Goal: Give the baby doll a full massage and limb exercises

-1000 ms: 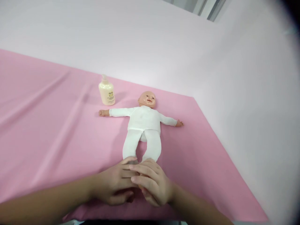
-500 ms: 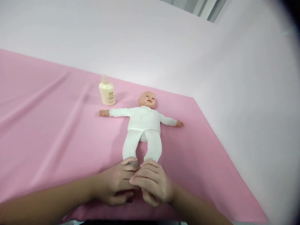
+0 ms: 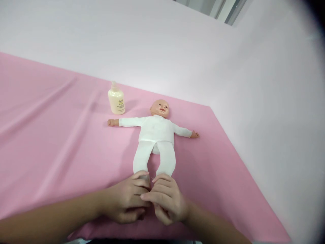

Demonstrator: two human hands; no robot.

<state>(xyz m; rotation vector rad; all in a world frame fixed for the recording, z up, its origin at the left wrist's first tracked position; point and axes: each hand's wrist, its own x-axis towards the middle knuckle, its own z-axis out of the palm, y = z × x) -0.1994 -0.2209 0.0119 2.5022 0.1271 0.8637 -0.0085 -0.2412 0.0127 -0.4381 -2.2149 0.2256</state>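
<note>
A baby doll (image 3: 156, 130) in a white top and trousers lies on its back, arms spread, head away from me. My left hand (image 3: 128, 198) is closed around the lower end of the doll's leg on the left, fingers curled over it. At the end of the other leg, my right hand (image 3: 167, 200) is curled closed, its fingertips touching the fingers of my left hand. Both of the doll's feet are hidden behind my hands. Beyond the doll's outstretched arm on the left stands a cream pump bottle (image 3: 116, 101), upright.
A pink cloth (image 3: 63, 142) with a few creases covers the surface under the doll. Its far edge runs behind the bottle and the doll's head, and its right edge slopes down toward me. White surface (image 3: 152, 44) lies beyond it.
My right hand's fingers have shifted very slightly at the doll's foot. The doll and the bottle have stayed in place.
</note>
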